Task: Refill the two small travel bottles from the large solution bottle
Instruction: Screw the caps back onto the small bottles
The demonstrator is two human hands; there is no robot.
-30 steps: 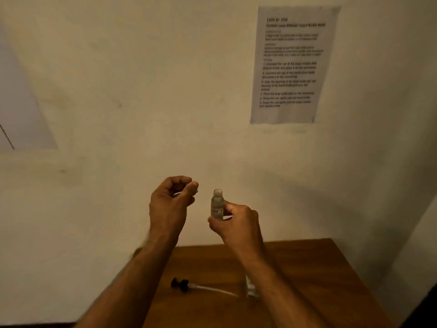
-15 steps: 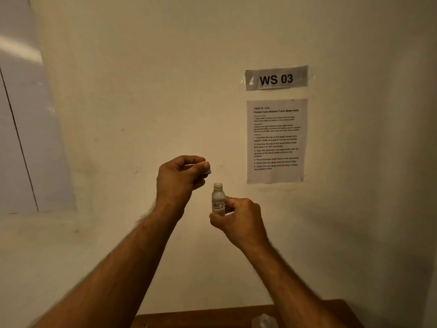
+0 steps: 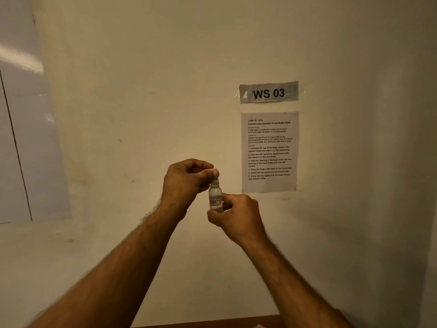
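While the right hand pinches the light, slick small bottle at its waist, the left hand just above clasps its cap.

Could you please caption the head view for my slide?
Right hand holds small travel bottle upright; left hand pinches its cap.

You hold a clear, seemingly plastic travel bottle; matt paper sheet, glossy taped sign.
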